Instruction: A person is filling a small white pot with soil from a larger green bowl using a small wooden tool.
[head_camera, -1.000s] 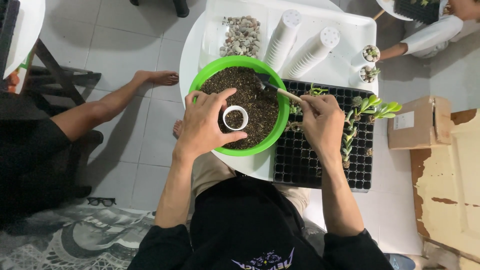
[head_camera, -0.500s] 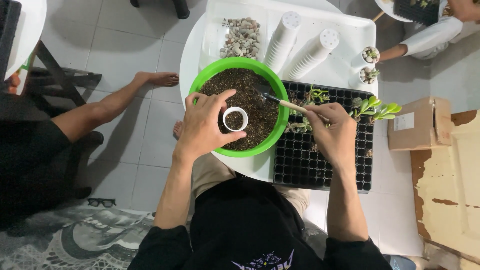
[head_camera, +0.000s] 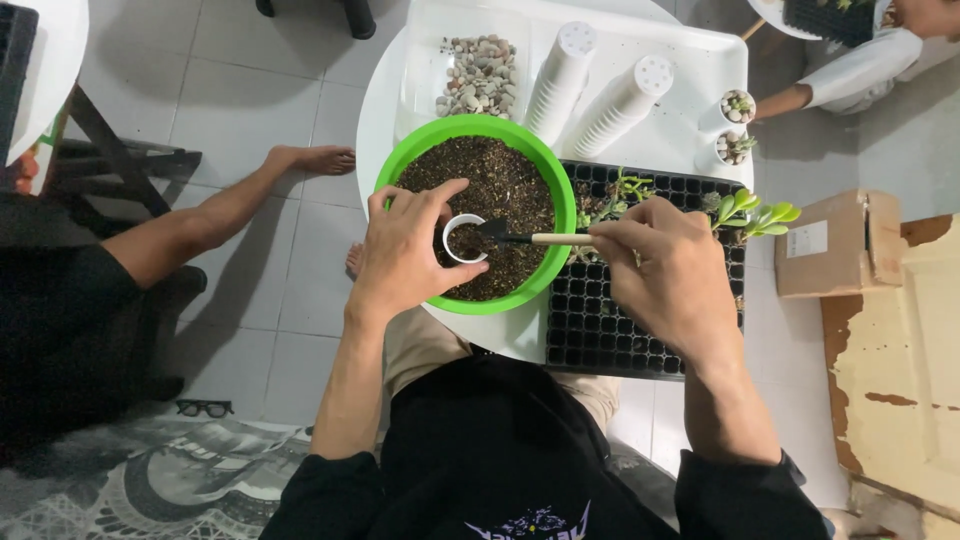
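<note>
A green bowl (head_camera: 552, 190) full of dark soil rests on the round white table. Over the soil, my left hand (head_camera: 405, 255) grips a small white pot (head_camera: 456, 240) partly filled with soil. My right hand (head_camera: 672, 265) holds a small trowel (head_camera: 520, 236) by its wooden handle; the dark blade lies at the pot's rim. Under my right hand sits a black seedling tray (head_camera: 610, 335) with a few green succulent cuttings (head_camera: 755, 212).
A white tray (head_camera: 700, 60) at the back carries a pile of pebbles (head_camera: 478, 75), two stacks of white pots (head_camera: 590, 85) and two planted pots (head_camera: 735, 125). Another person's leg and foot (head_camera: 300, 162) lie left. A cardboard box (head_camera: 838, 245) sits right. A co-worker's arm (head_camera: 850, 72) is top right.
My right hand swung the trowel from the bowl's far right side down to the pot's rim. The left hand kept the pot in place over the soil.
</note>
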